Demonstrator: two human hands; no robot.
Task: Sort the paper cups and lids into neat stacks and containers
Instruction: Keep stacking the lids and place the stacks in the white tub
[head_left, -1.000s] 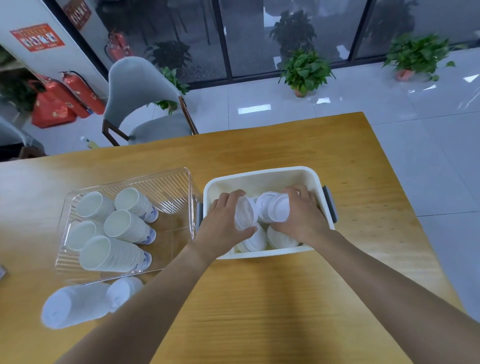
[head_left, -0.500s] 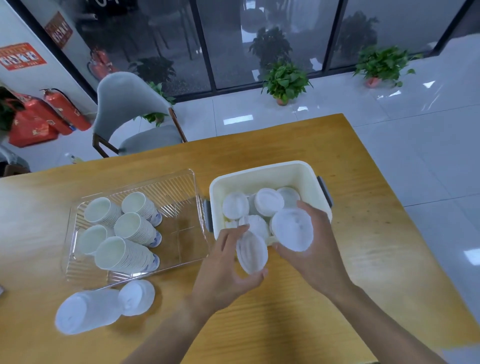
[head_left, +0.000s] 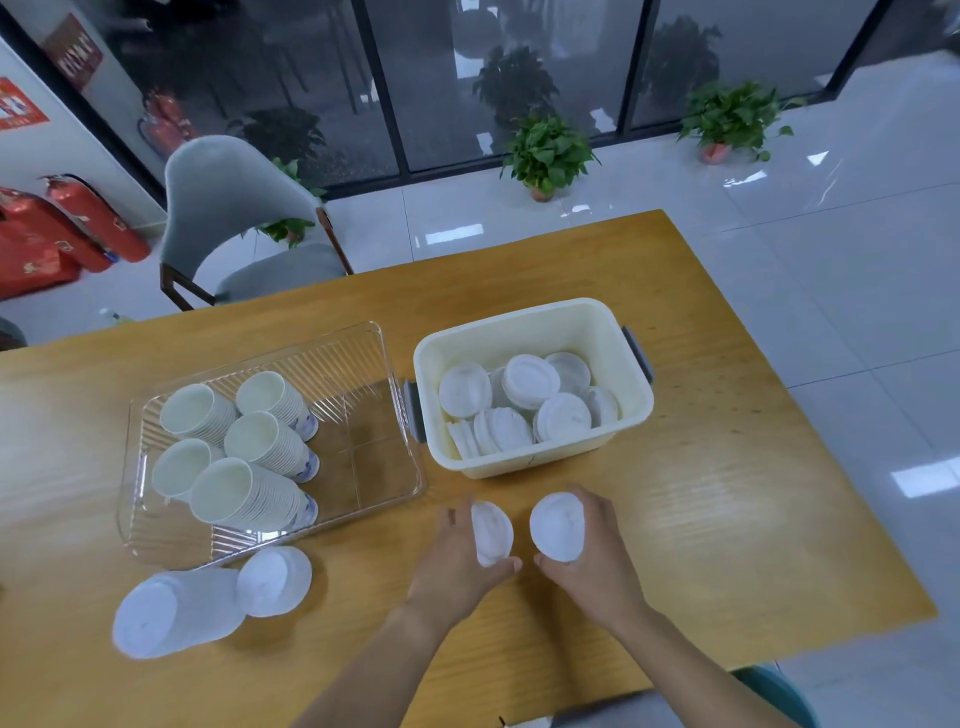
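Paper cups (head_left: 244, 457) lie on their sides in nested stacks inside the clear tray (head_left: 379, 364), which sits on the left part of the wooden table (head_left: 727, 519), the largest thing in view. The tray's right half shows only its ribbed floor. Just right of the tray, nearly touching it, stands the cream bin (head_left: 582, 322) with grey handles, and loose white lids (head_left: 530, 400) are piled in it, some flat and some on edge. On the table in front of the tray lie two sleeved stacks, the long lid stack (head_left: 171, 613) at the left and the short lid stack (head_left: 272, 581) touching its right end. Nearer the person, in front of the bin, the left hand (head_left: 457, 561) curls its fingers and thumb around the left lid (head_left: 491, 532), held almost edge-on. The right hand (head_left: 597, 561) grasps the right lid (head_left: 557, 526) the same way, its face turned toward the camera. The two lids are close together but apart, above the table. Beyond the table stand a grey chair (head_left: 228, 208), potted plants (head_left: 545, 150) and red extinguishers (head_left: 93, 218).
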